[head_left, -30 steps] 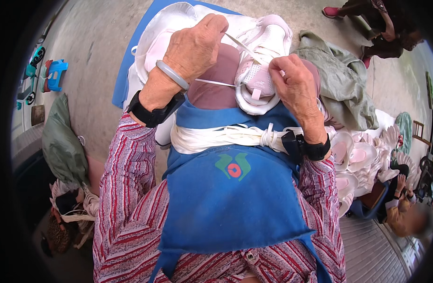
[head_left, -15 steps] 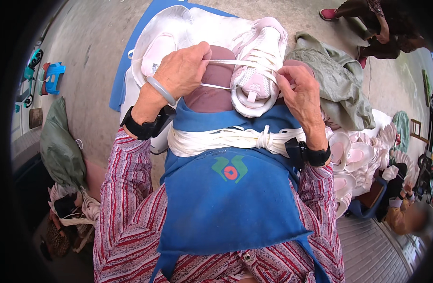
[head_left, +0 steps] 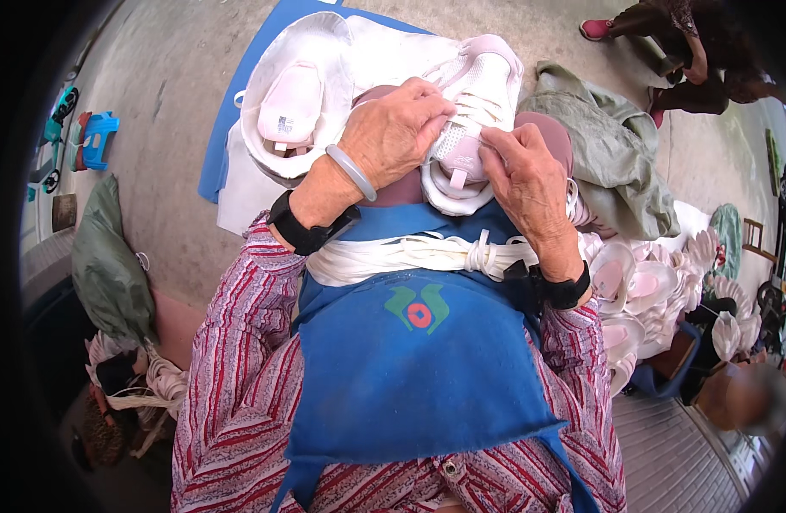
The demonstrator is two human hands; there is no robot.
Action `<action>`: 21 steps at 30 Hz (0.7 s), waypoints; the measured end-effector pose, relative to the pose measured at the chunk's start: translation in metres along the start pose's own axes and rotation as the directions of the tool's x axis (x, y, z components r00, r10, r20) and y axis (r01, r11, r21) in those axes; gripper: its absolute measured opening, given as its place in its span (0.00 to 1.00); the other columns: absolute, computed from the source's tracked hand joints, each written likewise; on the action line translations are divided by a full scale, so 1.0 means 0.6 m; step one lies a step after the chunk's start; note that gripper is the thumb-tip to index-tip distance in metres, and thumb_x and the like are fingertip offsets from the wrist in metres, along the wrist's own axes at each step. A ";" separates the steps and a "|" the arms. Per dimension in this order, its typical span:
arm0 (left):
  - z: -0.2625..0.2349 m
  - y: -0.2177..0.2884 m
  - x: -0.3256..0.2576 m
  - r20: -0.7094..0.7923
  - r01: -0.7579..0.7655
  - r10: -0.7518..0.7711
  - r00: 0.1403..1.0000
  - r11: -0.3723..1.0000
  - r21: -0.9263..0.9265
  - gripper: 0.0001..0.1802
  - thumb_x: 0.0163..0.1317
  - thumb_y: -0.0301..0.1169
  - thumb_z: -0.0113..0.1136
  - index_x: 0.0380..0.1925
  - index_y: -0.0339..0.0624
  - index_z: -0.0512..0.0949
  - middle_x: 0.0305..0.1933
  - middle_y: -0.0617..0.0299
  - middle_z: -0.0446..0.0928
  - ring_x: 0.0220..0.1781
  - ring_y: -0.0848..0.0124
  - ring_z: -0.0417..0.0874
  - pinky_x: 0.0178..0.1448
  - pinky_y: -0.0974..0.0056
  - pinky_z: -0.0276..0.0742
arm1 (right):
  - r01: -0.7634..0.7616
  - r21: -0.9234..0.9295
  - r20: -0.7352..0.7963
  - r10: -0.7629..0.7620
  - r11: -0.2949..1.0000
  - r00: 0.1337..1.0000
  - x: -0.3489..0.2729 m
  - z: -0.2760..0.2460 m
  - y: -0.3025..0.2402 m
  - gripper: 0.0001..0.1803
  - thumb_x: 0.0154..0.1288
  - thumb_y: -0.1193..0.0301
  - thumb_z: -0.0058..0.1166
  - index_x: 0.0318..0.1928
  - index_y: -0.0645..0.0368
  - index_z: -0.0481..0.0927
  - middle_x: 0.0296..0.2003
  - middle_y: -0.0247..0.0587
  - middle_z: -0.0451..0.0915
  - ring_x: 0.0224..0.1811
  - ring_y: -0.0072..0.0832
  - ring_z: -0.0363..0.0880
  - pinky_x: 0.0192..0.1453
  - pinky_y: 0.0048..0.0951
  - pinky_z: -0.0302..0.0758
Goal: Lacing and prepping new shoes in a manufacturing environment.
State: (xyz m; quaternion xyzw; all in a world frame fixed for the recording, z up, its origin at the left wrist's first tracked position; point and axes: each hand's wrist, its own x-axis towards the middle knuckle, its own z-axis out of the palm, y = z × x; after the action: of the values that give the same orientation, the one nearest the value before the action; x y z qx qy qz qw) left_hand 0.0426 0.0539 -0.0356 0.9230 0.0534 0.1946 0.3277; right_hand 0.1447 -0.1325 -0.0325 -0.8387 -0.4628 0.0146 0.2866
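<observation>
A white and pale pink sneaker upper (head_left: 461,162) lies across my lap, its heel opening toward me. White shoelace (head_left: 476,101) crosses its front in several rows. My left hand (head_left: 393,132) is closed at the left eyelet edge, fingertips pinched on the lace there. On the opposite edge, beside the tongue, my right hand (head_left: 527,175) has thumb and forefinger pressed together on the lace; the pinched part is mostly hidden. A second upper (head_left: 292,107) lies to the left, close to my left hand.
Tied white laces (head_left: 372,259) hang across my blue apron (head_left: 419,376). A grey-green cloth (head_left: 602,141) lies right of my knee. Many more pale pink uppers (head_left: 650,286) are piled at the right. A green sack (head_left: 115,265) stands left; people are at the far right.
My left hand has moved right, up to the shoe, and the lace loop stretched out to the left no longer shows. My right hand has shifted slightly left and down.
</observation>
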 end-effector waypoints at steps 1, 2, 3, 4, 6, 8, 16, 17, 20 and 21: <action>0.005 -0.003 -0.003 0.024 0.001 -0.002 1.000 0.999 0.038 0.07 0.62 0.26 0.58 0.40 0.41 0.79 0.44 0.56 0.78 0.42 0.60 0.82 0.44 0.64 0.78 | 0.019 0.016 0.014 -0.019 1.000 1.000 -0.002 -0.003 0.004 0.10 0.60 0.68 0.59 0.42 0.51 0.81 0.33 0.40 0.74 0.31 0.38 0.79 0.33 0.37 0.76; 0.007 -0.003 -0.005 0.050 0.000 -0.004 0.999 0.997 0.075 0.06 0.62 0.26 0.57 0.39 0.41 0.79 0.44 0.56 0.78 0.42 0.60 0.82 0.43 0.63 0.78 | 0.036 0.032 0.029 -0.037 0.999 0.999 -0.005 -0.006 0.007 0.11 0.60 0.67 0.59 0.43 0.51 0.81 0.33 0.41 0.74 0.31 0.39 0.79 0.33 0.37 0.76; 0.003 -0.003 -0.007 0.069 0.013 -0.021 0.997 0.994 0.111 0.05 0.62 0.27 0.58 0.37 0.41 0.79 0.42 0.56 0.78 0.40 0.60 0.82 0.42 0.63 0.78 | 0.015 0.046 0.025 -0.016 0.999 1.000 -0.006 -0.010 0.007 0.13 0.59 0.67 0.59 0.46 0.52 0.79 0.33 0.41 0.74 0.30 0.38 0.79 0.33 0.36 0.76; 0.000 -0.003 -0.009 0.067 0.011 -0.018 0.998 0.994 0.112 0.05 0.62 0.27 0.58 0.37 0.41 0.79 0.42 0.56 0.78 0.40 0.60 0.82 0.42 0.63 0.78 | 0.016 0.044 0.023 -0.017 0.999 1.000 -0.005 -0.015 0.010 0.13 0.59 0.67 0.59 0.46 0.52 0.79 0.33 0.41 0.74 0.30 0.38 0.79 0.33 0.36 0.76; -0.004 -0.005 -0.017 -0.013 0.105 -0.104 0.995 0.991 0.089 0.05 0.61 0.28 0.58 0.36 0.40 0.79 0.38 0.55 0.78 0.37 0.59 0.82 0.39 0.62 0.77 | -0.030 0.069 0.008 0.029 0.997 1.000 -0.007 -0.023 0.020 0.15 0.59 0.68 0.59 0.47 0.54 0.78 0.34 0.41 0.75 0.31 0.38 0.79 0.34 0.37 0.76; -0.026 -0.008 -0.022 -0.003 0.154 -0.154 0.988 0.983 0.103 0.06 0.62 0.29 0.58 0.36 0.40 0.79 0.36 0.54 0.78 0.35 0.59 0.82 0.38 0.62 0.77 | -0.112 0.089 0.110 0.102 0.990 0.989 -0.014 -0.038 0.032 0.15 0.60 0.69 0.59 0.48 0.56 0.77 0.34 0.41 0.75 0.32 0.38 0.79 0.35 0.37 0.76; -0.030 -0.029 -0.045 0.107 0.387 -0.373 0.922 0.858 -0.338 0.13 0.72 0.37 0.48 0.37 0.40 0.75 0.27 0.66 0.71 0.27 0.77 0.70 0.31 0.70 0.68 | 0.043 -0.076 0.177 -0.029 0.996 0.984 -0.031 -0.059 0.059 0.05 0.62 0.70 0.56 0.38 0.55 0.78 0.31 0.42 0.74 0.32 0.44 0.78 0.35 0.40 0.74; -0.031 -0.017 -0.044 0.185 0.468 -0.431 0.883 0.784 -0.408 0.13 0.71 0.35 0.45 0.38 0.37 0.73 0.28 0.59 0.74 0.30 0.71 0.73 0.36 0.65 0.71 | 0.006 -0.137 0.107 0.008 0.991 0.994 -0.030 -0.062 0.064 0.05 0.62 0.70 0.56 0.38 0.53 0.79 0.31 0.41 0.74 0.32 0.45 0.78 0.35 0.40 0.74; -0.017 -0.019 -0.049 0.260 0.471 -0.393 0.882 0.770 -0.431 0.12 0.71 0.34 0.45 0.39 0.36 0.73 0.29 0.61 0.74 0.31 0.75 0.73 0.35 0.67 0.70 | -0.026 -0.112 0.057 0.033 0.993 0.998 -0.021 -0.082 0.098 0.06 0.63 0.69 0.56 0.40 0.52 0.79 0.31 0.42 0.74 0.32 0.45 0.77 0.35 0.39 0.74; -0.017 -0.015 -0.048 0.296 0.493 -0.395 0.870 0.724 -0.483 0.11 0.69 0.32 0.47 0.40 0.35 0.74 0.29 0.63 0.75 0.29 0.78 0.73 0.34 0.70 0.70 | -0.025 -0.117 0.052 0.032 0.993 0.998 -0.020 -0.086 0.102 0.06 0.63 0.69 0.56 0.40 0.52 0.79 0.31 0.42 0.74 0.32 0.45 0.77 0.35 0.39 0.74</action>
State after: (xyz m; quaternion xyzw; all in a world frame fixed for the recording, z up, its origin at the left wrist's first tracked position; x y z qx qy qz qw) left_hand 0.0122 0.0604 -0.0435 0.7643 0.1873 0.0366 0.6159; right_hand 0.1997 -0.1910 -0.0225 -0.8598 -0.4584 0.0141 0.2245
